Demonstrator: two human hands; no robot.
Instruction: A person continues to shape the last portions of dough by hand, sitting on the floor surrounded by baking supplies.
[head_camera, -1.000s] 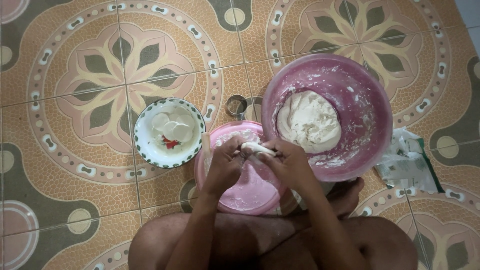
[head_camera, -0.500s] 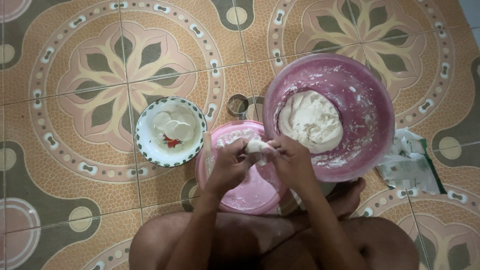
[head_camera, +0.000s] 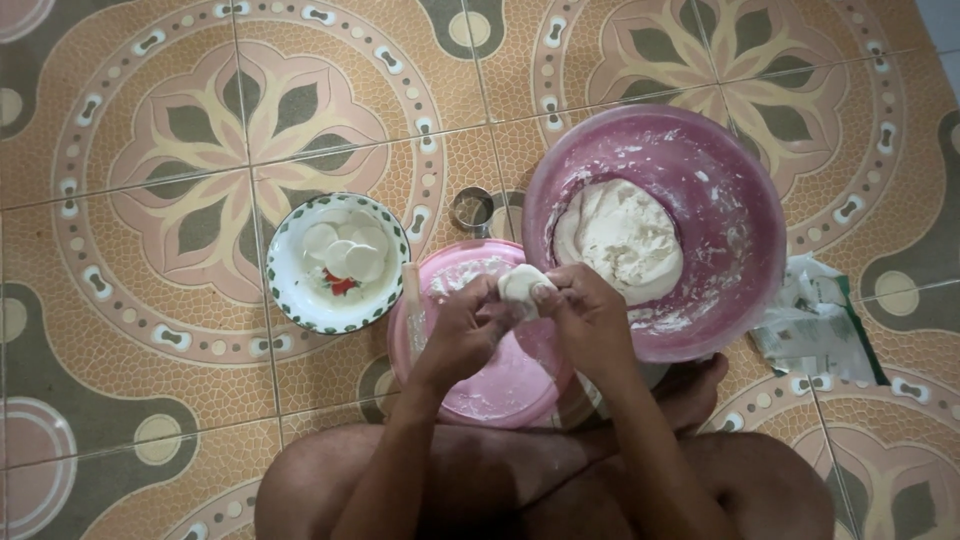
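While over pink lid — dough piece, both hands.

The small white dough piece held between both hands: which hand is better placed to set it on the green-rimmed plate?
Probably the left hand: it grips the small white dough piece and is nearer the green-rimmed plate.

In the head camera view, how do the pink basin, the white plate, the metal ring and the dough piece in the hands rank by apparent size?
1. pink basin
2. white plate
3. dough piece and metal ring: look alike, so unranked.

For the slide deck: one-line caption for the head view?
Both hands pinch a small dough piece over a pink lid.
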